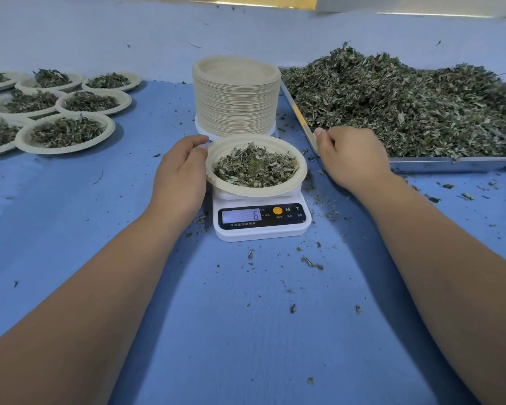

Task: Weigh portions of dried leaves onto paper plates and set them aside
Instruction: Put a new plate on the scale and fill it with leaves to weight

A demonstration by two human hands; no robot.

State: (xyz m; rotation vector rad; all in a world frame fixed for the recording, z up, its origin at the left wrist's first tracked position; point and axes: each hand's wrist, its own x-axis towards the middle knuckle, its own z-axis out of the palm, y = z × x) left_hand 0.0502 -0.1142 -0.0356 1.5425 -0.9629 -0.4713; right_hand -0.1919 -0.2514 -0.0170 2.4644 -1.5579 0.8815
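Observation:
A paper plate (289, 185) heaped with dried leaves (256, 168) sits on a small white digital scale (263, 226) whose display reads 6. My left hand (181, 176) grips the plate's left rim, thumb on top. My right hand (351, 157) rests with curled fingers against the near left corner of a metal tray (450, 164); I cannot tell if it holds any leaves. The tray carries a big pile of dried leaves (406, 103). A tall stack of empty paper plates (235, 100) stands behind the scale.
Several filled paper plates (66, 133) lie in overlapping rows at the left on the blue table (246, 331). Leaf crumbs are scattered around the scale and along the tray's front edge. A pale wall rises behind the table.

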